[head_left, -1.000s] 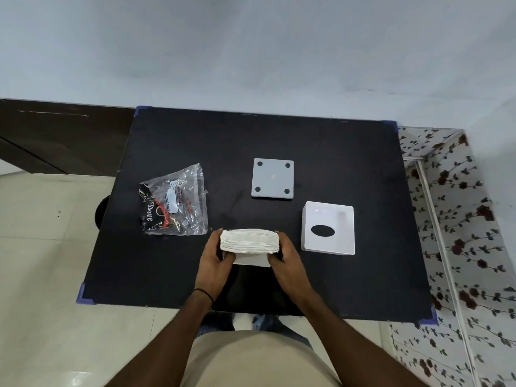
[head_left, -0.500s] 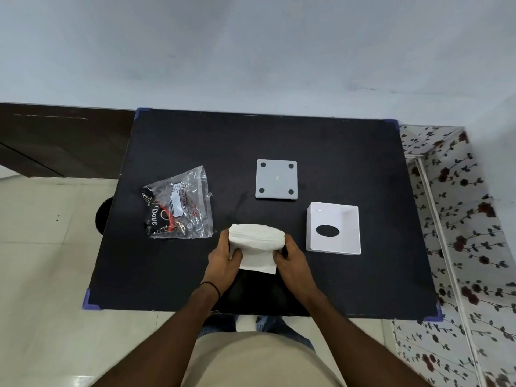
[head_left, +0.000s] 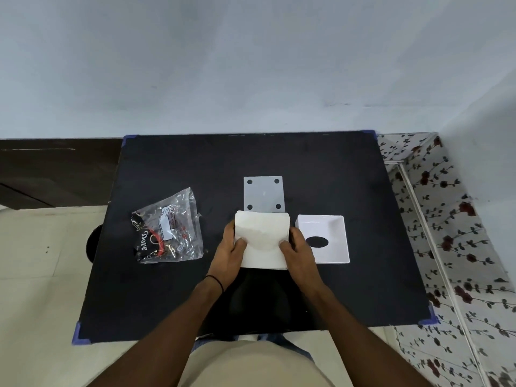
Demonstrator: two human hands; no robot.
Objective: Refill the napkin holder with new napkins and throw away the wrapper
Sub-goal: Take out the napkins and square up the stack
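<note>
A thick stack of white napkins (head_left: 262, 238) is held above the black table (head_left: 167, 303), flat side facing me. My left hand (head_left: 230, 254) grips its left edge and my right hand (head_left: 298, 254) grips its right edge, thumbs on top. The white napkin holder box (head_left: 324, 227) lies open side up just right of my right hand, a dark oval slot showing in its bottom. Its grey base plate (head_left: 264, 192) with dark corner dots lies behind the stack, partly hidden by it. The empty clear plastic wrapper (head_left: 167, 227) lies on the table to the left.
A pale wall stands behind the table. Blue tape marks the table's corners (head_left: 81, 335). A floral-patterned surface (head_left: 446, 247) runs along the right side. Tiled floor (head_left: 42, 275) lies to the left.
Both hands lifted the napkin stack and turned it so its broad face points up, moving it farther from me, over the base plate's near edge.
</note>
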